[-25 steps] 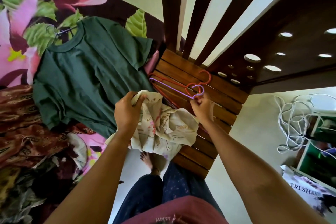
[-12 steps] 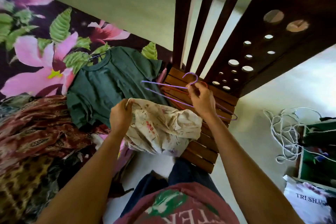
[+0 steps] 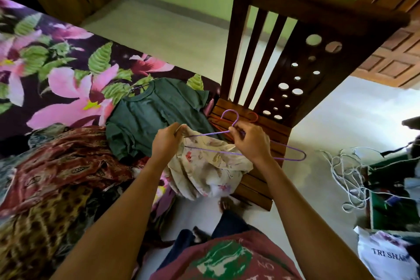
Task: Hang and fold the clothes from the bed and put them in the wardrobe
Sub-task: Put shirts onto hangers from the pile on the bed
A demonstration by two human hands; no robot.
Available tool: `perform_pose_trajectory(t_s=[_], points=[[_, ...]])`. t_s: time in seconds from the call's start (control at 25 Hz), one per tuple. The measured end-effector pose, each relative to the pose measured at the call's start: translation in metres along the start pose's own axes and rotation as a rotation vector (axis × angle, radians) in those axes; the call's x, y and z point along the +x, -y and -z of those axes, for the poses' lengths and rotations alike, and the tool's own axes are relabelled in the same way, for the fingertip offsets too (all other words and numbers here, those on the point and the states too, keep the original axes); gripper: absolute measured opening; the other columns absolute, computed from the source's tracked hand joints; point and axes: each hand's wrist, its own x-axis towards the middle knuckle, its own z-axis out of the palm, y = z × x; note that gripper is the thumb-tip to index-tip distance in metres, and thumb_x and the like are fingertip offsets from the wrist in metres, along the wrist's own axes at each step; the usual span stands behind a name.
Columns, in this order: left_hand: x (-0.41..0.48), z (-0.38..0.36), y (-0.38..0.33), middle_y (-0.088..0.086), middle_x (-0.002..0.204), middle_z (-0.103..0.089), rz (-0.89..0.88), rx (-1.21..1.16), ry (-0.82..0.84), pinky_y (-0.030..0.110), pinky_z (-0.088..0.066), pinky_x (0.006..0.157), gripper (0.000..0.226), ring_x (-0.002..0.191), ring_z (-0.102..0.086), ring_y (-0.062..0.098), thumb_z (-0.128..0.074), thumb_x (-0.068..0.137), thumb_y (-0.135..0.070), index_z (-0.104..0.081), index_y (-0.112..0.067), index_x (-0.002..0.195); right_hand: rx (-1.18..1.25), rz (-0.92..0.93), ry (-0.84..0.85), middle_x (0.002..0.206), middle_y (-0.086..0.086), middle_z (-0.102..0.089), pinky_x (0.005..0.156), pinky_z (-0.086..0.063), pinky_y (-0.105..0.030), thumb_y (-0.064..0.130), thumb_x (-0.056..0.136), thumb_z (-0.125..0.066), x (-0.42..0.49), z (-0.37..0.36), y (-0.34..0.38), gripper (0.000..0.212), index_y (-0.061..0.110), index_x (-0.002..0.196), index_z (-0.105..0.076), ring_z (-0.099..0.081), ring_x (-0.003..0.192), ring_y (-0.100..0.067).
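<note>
Raised off the chair (image 3: 322,13), purple hanger (image 3: 209,134) is pinched by right hand (image 3: 250,143); left hand (image 3: 167,141) grips cream garment (image 3: 209,166). Enter the neck slowly.

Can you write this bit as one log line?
step: hangering | left hand: grips cream floral garment | right hand: pinches purple hanger

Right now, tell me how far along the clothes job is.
Done: the dark green T-shirt lies on the floral-sheeted bed, seemingly with a dark hanger hook at its collar. In hand: the left hand grips the cream floral garment, the right hand pinches the purple wire hanger. Left: the red-brown patterned clothes and leopard-print clothes piled on the bed.
</note>
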Motion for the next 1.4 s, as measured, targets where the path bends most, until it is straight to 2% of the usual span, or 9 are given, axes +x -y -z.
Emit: perform_pose_trajectory(t_s=[0.12,0.24,0.44,0.72,0.92,1.08,1.16,1.28,1.4], points=[[-0.002,0.016,-0.003,0.018,0.090,-0.068,-0.100,0.095,-0.049,0.037,-0.044,0.064,0.019,0.085,-0.060,0.037,-0.049,0.094,-0.015,-0.065,-0.007,0.101,0.038,-0.037,0.061,0.073,-0.001,-0.065,0.060,-0.039,-0.028,0.035,0.092,-0.057,0.003,0.008,0.017,0.021,0.019,0.090,-0.070,-0.064,0.077,-0.025],[0.003,0.034,0.000,0.021,0.093,-0.067,-0.084,0.136,-0.160,0.036,-0.038,0.062,0.021,0.087,-0.060,0.039,-0.048,0.094,-0.009,-0.065,-0.008,0.107,0.048,-0.046,0.067,0.075,-0.005,-0.069,0.067,-0.047,-0.032,0.037,0.090,-0.060,0.009,0.024,0.025,0.022,0.018,0.092,-0.071,-0.064,0.077,-0.025],[0.010,0.042,0.001,0.021,0.099,-0.066,-0.039,0.141,-0.197,0.039,-0.041,0.068,0.026,0.094,-0.058,0.037,-0.045,0.096,-0.011,-0.063,-0.010,0.115,0.072,-0.002,0.026,0.079,-0.005,-0.070,0.067,-0.043,-0.026,0.032,0.090,-0.062,0.016,0.043,0.030,0.020,0.016,0.093,-0.073,-0.063,0.076,-0.020],[0.013,0.033,-0.007,0.015,0.087,-0.067,-0.144,0.080,-0.178,0.037,-0.045,0.063,0.022,0.081,-0.060,0.033,-0.046,0.097,-0.024,-0.064,-0.013,0.103,0.095,0.001,0.034,0.072,0.002,-0.064,0.061,-0.036,-0.025,0.034,0.090,-0.061,0.020,0.024,0.034,0.020,0.018,0.089,-0.071,-0.061,0.072,-0.020],[0.010,0.037,-0.034,0.017,0.072,-0.060,-0.323,0.128,-0.225,0.032,-0.036,0.056,0.035,0.071,-0.055,0.030,-0.042,0.093,-0.032,-0.066,-0.006,0.093,0.213,0.010,-0.025,0.060,0.007,-0.053,0.049,-0.032,-0.023,0.028,0.091,-0.061,0.019,0.010,0.036,0.019,0.012,0.086,-0.069,-0.052,0.058,-0.016],[0.000,0.039,-0.071,0.009,0.059,-0.061,-0.596,0.250,-0.343,0.025,-0.040,0.044,0.022,0.055,-0.057,0.024,-0.053,0.085,-0.022,-0.070,-0.008,0.086,0.238,0.058,-0.130,0.061,0.003,-0.056,0.053,-0.036,-0.027,0.029,0.091,-0.060,0.033,0.007,0.044,0.020,0.012,0.085,-0.067,-0.057,0.060,-0.023],[0.005,0.043,-0.090,0.008,0.059,-0.063,-0.671,0.330,-0.393,0.027,-0.042,0.051,0.019,0.059,-0.060,0.024,-0.059,0.081,-0.020,-0.072,-0.008,0.089,0.239,0.142,-0.150,0.068,-0.005,-0.065,0.052,-0.043,-0.031,0.029,0.091,-0.060,0.043,0.011,0.050,0.020,0.011,0.088,-0.067,-0.062,0.063,-0.027],[0.023,0.051,-0.108,0.009,0.078,-0.071,-0.658,0.371,-0.369,0.036,-0.030,0.080,0.025,0.085,-0.066,0.030,-0.051,0.085,-0.024,-0.071,-0.010,0.091,0.403,0.124,-0.170,0.073,-0.005,-0.068,0.057,-0.050,-0.037,0.028,0.089,-0.059,0.057,0.022,0.057,0.020,0.011,0.089,-0.069,-0.063,0.064,-0.023],[0.038,0.061,-0.106,0.016,0.087,-0.067,-0.681,0.311,-0.268,0.036,-0.035,0.082,0.038,0.083,-0.064,0.036,-0.040,0.090,-0.027,-0.067,-0.002,0.097,0.628,0.097,-0.077,0.075,-0.003,-0.067,0.060,-0.053,-0.033,0.022,0.091,-0.061,0.070,0.035,0.067,0.018,0.008,0.087,-0.070,-0.062,0.064,-0.012]])
